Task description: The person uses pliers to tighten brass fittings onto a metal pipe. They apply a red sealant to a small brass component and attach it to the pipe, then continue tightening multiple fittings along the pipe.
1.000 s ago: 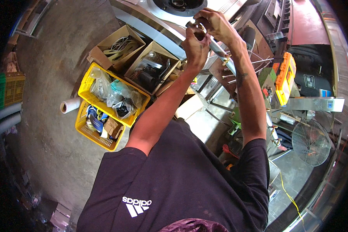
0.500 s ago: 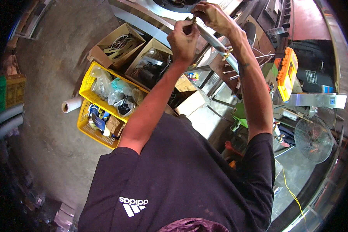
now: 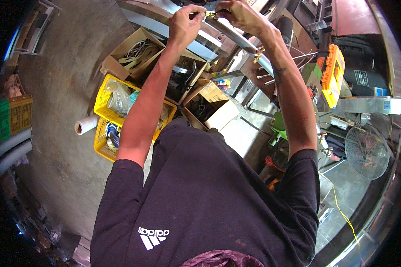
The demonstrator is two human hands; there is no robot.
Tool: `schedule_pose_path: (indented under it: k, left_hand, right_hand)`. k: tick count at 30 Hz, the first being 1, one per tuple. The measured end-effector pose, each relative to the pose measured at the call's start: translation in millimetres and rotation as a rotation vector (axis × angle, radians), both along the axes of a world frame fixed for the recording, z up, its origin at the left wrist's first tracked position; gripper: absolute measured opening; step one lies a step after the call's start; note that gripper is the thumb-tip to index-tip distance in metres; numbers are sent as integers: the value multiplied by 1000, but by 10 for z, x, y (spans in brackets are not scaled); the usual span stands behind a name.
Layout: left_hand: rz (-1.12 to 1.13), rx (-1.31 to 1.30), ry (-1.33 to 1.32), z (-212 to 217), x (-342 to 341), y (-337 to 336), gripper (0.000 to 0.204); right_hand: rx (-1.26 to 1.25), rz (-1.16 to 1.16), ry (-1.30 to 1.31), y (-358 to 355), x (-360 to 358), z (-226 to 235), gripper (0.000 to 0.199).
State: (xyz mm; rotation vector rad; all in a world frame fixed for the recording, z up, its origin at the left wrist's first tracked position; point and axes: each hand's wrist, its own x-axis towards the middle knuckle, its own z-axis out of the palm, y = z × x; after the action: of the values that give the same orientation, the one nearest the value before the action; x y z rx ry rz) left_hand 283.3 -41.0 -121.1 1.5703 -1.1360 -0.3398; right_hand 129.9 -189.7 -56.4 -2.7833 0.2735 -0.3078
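Observation:
At the top edge, my left hand [image 3: 185, 26] pinches one end of a small brass fitting [image 3: 210, 14] between thumb and fingertips. My right hand [image 3: 244, 18] grips its other end with curled fingers, which partly hide it. Just below the hands a silver metal pipe [image 3: 237, 39] slants down to the right. A brass valve [image 3: 258, 55] sticks out of the pipe beside my right forearm. The fitting's exact kind is too small to make out.
Cardboard boxes [image 3: 113, 58] with cables and parts stand below the left forearm, beside yellow crates [image 3: 101, 104] of bagged items. A white roll [image 3: 85, 125] lies on the floor. To the right are an orange case [image 3: 332, 75], a metal fan [image 3: 366, 151] and thin rods [image 3: 294, 62].
My left hand has moved left and up, and the right hand slightly. The brass fitting now lies sideways between them, where it stood more upright before. The view has shifted a little.

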Motion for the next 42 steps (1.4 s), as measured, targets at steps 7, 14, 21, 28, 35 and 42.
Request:
schedule_pose_path:
  k: [7,14,21,28,35,42]
  left_hand:
    - [-125,17,-49,-96,252,-218,17]
    - [-224,18,-78,-25,329,-172,19]
    - [-282,52,3,57,261,68,20]
    - [-431,111,58,202,241,119,23]
    - [-430,132,8,221,315,110,23]
    - [-474,66,59,270,221,100,23]
  right_hand:
    - [-17,-36,6,28,4,8,17]
    - [18,30,-125,83,-53,7,9]
    - [-52,39,-172,146,-59,58,11]
    - [67,-37,-179,300,-125,108,16]
    - [84,-28,-179,245,-126,79,22]
    - [200,-95,-143,253,-168,105,25]
